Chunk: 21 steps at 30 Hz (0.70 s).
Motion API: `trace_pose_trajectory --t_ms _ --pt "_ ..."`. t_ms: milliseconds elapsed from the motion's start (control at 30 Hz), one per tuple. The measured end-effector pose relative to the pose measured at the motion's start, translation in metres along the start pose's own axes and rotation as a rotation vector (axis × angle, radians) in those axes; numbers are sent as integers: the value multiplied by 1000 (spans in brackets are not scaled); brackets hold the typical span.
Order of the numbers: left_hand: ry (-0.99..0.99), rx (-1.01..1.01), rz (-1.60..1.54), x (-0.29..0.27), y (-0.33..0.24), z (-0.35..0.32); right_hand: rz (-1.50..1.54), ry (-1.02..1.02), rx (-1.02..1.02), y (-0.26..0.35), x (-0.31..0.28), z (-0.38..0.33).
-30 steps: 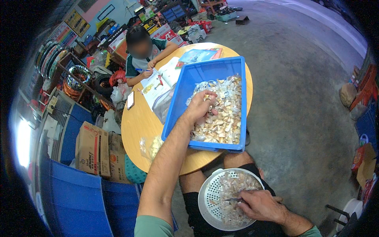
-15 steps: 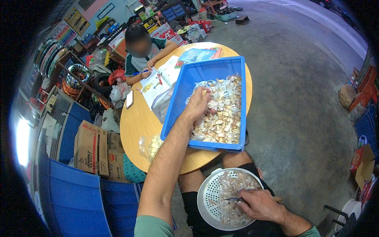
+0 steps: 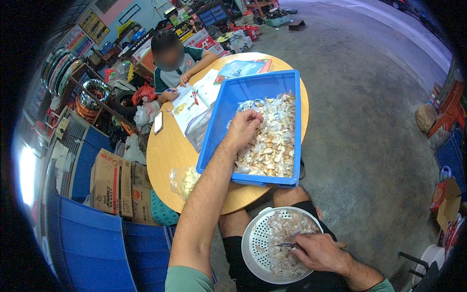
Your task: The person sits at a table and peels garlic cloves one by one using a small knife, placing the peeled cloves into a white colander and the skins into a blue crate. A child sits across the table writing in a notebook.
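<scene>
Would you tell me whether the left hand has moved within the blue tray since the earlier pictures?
No, barely: the left hand remains over the garlic pieces near the blue tray middle.

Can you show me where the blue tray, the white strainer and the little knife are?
Blue tray point(image 3: 221, 121), head view, left wall.
White strainer point(image 3: 255, 243), head view, left rim.
Little knife point(image 3: 286, 245), head view, blade.

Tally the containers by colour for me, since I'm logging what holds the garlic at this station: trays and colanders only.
Blue tray on the round table, left hand over its cloves: 1
White colander on the lap, right hand resting in it: 1
Total: 2
</scene>
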<state>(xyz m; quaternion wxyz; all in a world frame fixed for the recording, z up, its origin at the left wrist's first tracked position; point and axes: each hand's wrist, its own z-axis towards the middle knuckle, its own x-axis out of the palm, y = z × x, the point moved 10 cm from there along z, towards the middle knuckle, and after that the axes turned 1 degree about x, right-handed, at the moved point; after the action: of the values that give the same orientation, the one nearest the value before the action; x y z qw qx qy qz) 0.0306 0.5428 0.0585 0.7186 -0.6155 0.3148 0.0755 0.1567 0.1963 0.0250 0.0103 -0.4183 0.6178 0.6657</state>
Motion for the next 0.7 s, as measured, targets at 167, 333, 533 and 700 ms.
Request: trace_pose_trajectory --t_ms 167,333,533,700 --pt "145 55 326 16 -33 -12 15 -19 -11 3 -6 0" --pt "515 16 380 63 -22 -33 21 -29 -4 2 -5 -2" --pt "493 259 550 69 -21 -31 6 -24 -4 3 -5 -2" --pt "373 22 466 52 -8 -25 12 -19 3 1 -5 -2"
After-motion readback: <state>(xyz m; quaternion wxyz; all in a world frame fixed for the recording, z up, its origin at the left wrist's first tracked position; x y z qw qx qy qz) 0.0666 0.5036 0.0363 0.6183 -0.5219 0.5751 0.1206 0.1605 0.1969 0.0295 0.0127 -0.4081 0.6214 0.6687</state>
